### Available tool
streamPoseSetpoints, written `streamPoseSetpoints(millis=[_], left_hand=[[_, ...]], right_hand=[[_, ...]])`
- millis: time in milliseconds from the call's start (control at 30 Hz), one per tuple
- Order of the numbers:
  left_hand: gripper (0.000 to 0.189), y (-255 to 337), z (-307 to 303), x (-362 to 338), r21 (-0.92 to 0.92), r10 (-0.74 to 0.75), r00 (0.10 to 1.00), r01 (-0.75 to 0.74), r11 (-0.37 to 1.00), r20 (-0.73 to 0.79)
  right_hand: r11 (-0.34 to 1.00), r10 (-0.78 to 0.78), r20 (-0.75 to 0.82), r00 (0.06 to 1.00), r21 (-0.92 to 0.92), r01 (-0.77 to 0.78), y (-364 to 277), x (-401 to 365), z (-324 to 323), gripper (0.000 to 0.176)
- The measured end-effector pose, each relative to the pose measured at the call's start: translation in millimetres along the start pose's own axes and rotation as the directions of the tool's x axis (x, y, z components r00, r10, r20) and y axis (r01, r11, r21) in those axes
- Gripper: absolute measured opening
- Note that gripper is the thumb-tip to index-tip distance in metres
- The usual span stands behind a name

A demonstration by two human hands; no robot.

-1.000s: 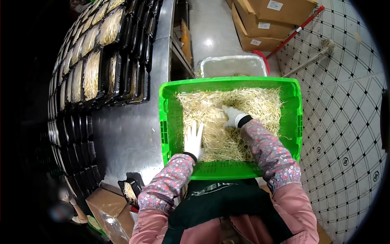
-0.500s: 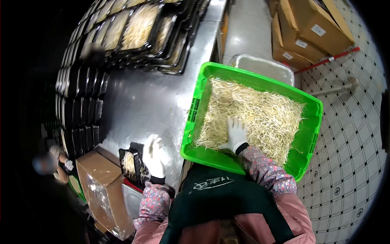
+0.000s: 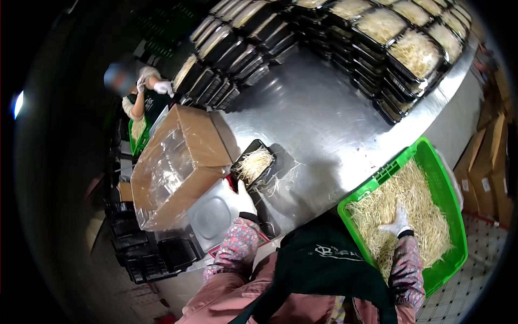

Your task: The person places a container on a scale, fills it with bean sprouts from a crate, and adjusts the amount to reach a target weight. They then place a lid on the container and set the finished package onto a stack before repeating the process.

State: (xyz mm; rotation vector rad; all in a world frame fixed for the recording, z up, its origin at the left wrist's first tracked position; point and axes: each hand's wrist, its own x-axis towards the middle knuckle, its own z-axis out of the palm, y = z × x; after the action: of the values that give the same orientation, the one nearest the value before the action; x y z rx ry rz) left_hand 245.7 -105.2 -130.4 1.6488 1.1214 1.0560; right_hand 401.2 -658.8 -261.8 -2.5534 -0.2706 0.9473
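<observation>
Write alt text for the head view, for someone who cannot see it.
A white-gloved left hand is at the edge of a sprout-filled black tray on a steel table, while the right hand lies spread on sprouts in a green crate. A plastic-lined cardboard box, rows of filled trays and a co-worker are beyond.

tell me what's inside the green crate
A heap of pale sprouts fills the green crate, with the gloved right hand resting flat on top. Its floor beneath is covered.
</observation>
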Motion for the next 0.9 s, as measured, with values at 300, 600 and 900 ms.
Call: streamPoseSetpoints(millis=[300, 600, 900], left_hand=[[0.043, -139.7, 44.1, 42.1, -0.233, -0.379, 0.852, 0.311, 0.921, -0.36], [0.013, -66.6, 34.7, 18.7, -0.617, -0.448, 0.836, 0.178, 0.767, -0.316], [0.042, 44.7, -22.7, -52.1, -0.687, -0.156, 0.983, 0.178, 0.705, 0.094]], right_hand=[[0.979, 0.108, -0.156, 0.982, -0.156, -0.132, -57.6, -27.9, 7.6, 0.139], [0.864, 0.146, -0.364, 0.92, 0.499, 0.061, -29.0, -75.1, -20.6, 0.091], [0.905, -0.271, -0.413, 0.87, 0.2, 0.377, -123.3, -121.9, -112.8, 0.08]])
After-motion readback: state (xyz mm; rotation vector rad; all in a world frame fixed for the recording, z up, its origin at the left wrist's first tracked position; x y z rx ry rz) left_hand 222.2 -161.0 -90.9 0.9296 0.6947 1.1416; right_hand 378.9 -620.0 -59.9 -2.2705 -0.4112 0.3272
